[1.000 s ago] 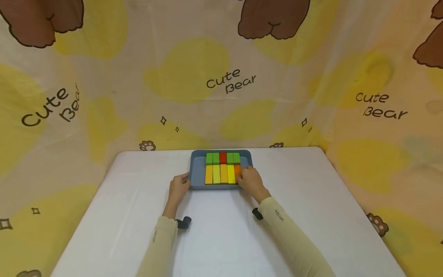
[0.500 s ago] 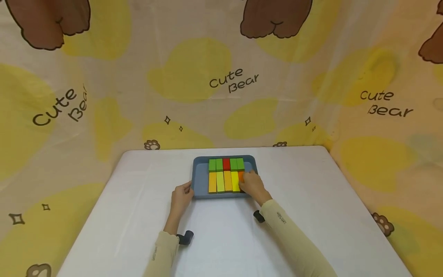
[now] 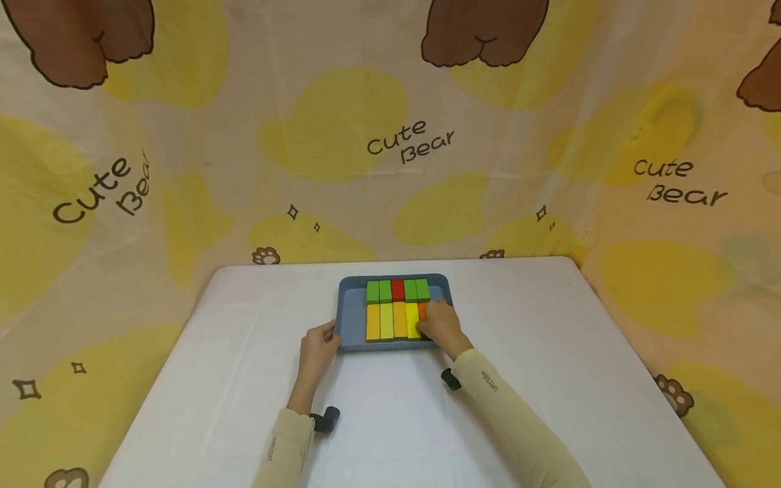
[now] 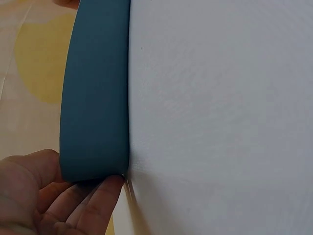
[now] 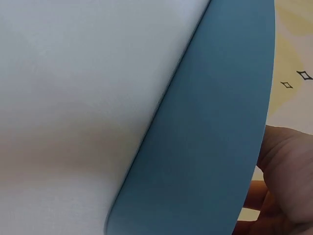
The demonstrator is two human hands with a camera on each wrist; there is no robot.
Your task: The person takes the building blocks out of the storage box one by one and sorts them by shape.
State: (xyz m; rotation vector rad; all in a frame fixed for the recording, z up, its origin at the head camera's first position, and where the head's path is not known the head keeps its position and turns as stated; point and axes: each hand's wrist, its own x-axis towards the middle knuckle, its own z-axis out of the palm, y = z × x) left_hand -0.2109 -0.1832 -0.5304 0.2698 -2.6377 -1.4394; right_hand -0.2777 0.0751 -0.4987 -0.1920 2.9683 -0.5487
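Observation:
A blue-grey tray [image 3: 352, 325] lies on the table, holding two rows of coloured blocks. My left hand [image 3: 318, 347] grips its near left corner; in the left wrist view the thumb is at the rim and the fingers [image 4: 100, 208] reach beneath the corner. Over the front row's right end, my right hand [image 3: 443, 325] pinches an orange block [image 3: 422, 310], largely hidden by the fingers. Beside it stand a bright yellow block [image 3: 413, 320] and several yellow and amber ones. The back row has a red block [image 3: 398, 290] between green blocks [image 3: 373, 291].
White cloth covers the table [image 3: 390, 420]. Behind it hangs a printed curtain [image 3: 342, 135] with bears and lettering. A bare strip of tray floor shows left of the blocks. Each wrist carries a small black camera [image 3: 326, 419].
The tray with its blocks has come nearer to me, the left hand moving along with it. In the last half second the right hand has shifted slightly left at the orange block.

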